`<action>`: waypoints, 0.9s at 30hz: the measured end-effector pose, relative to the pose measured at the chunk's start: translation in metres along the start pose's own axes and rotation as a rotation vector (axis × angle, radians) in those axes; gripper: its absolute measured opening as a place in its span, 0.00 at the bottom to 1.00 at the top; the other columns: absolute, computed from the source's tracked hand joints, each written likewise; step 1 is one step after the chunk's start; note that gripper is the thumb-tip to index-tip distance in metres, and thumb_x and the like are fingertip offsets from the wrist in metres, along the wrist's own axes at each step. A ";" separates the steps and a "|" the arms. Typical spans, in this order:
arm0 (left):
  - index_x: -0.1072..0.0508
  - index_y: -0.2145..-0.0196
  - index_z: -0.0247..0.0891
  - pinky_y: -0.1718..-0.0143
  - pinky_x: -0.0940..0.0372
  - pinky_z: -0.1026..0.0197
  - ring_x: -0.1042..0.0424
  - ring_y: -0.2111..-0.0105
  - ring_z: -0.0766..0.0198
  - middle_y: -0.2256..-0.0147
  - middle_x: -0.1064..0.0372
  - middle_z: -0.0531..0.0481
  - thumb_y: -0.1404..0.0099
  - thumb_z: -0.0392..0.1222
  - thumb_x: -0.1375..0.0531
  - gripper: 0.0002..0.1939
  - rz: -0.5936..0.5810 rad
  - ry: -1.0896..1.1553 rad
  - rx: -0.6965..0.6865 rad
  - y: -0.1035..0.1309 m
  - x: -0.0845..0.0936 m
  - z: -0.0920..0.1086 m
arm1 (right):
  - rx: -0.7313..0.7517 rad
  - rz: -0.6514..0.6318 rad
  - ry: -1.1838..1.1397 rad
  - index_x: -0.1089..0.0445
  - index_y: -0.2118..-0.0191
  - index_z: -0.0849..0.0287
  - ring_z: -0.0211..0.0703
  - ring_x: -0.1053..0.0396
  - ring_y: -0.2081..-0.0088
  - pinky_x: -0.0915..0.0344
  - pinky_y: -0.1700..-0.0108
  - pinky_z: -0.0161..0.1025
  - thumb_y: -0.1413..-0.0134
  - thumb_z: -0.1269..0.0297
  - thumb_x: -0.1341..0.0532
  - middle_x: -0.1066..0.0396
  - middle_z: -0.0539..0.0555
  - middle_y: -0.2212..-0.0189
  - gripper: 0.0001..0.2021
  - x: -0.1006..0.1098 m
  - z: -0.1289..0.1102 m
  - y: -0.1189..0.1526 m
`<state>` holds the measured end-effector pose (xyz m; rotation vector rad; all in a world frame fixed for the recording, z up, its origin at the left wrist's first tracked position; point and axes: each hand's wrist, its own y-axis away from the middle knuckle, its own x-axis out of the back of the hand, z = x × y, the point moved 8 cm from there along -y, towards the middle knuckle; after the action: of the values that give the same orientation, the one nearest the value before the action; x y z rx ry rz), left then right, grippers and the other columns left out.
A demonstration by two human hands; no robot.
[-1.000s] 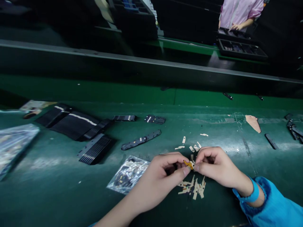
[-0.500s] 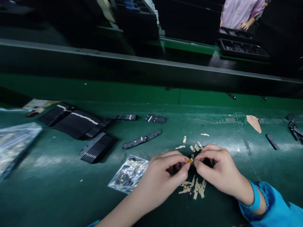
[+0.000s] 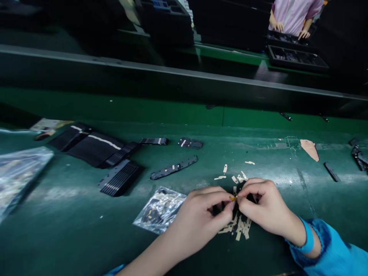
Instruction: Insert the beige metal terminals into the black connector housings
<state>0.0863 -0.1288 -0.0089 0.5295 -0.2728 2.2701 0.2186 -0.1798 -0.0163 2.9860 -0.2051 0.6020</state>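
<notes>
My left hand (image 3: pixel 205 212) pinches a tiny yellow-orange flexible strip (image 3: pixel 233 198) between thumb and forefinger. My right hand (image 3: pixel 263 203), with a blue band at the wrist, is closed in a pinch at the strip's other end, so both sets of fingertips nearly meet. Whether the right fingers also hold a pale backing piece is too small to tell. Small cream-coloured pieces (image 3: pixel 241 228) lie in a pile just below my hands. Several loose cream pieces (image 3: pixel 225 168) are scattered beyond my fingertips.
A clear bag of small parts (image 3: pixel 159 210) lies left of my left hand. Further left are stacked black strips (image 3: pixel 122 178), a black sheet bundle (image 3: pixel 92 147) and a larger clear bag (image 3: pixel 20 172). A long black part (image 3: pixel 174 168) sits ahead. Across the bench, a person's hands (image 3: pixel 304 34) are over black trays (image 3: pixel 297 59).
My left hand has shifted slightly right, bringing its fingertips closer to the right hand's. The yellow strip has turned and shows less. Across the bench, the person's hands have moved onto the tray.
</notes>
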 end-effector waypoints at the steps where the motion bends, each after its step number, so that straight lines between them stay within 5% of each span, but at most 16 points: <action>1: 0.23 0.73 0.39 0.77 0.43 0.66 0.31 0.77 0.67 0.76 0.28 0.54 0.34 0.34 0.42 0.12 0.002 0.005 0.015 0.000 0.000 -0.001 | 0.006 -0.003 -0.003 0.22 0.76 0.58 0.39 0.29 0.73 0.37 0.70 0.35 0.53 0.74 0.39 0.26 0.50 0.76 0.09 0.000 -0.001 0.000; 27: 0.24 0.74 0.39 0.76 0.45 0.65 0.33 0.77 0.66 0.76 0.30 0.53 0.34 0.36 0.43 0.12 -0.047 0.042 0.080 0.001 -0.001 -0.001 | -0.067 -0.033 -0.184 0.23 0.77 0.58 0.39 0.30 0.74 0.37 0.71 0.35 0.53 0.74 0.40 0.27 0.50 0.77 0.09 -0.005 0.011 0.000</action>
<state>0.0858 -0.1303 -0.0102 0.5233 -0.1476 2.2514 0.2178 -0.1800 -0.0281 2.9717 -0.1835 0.3101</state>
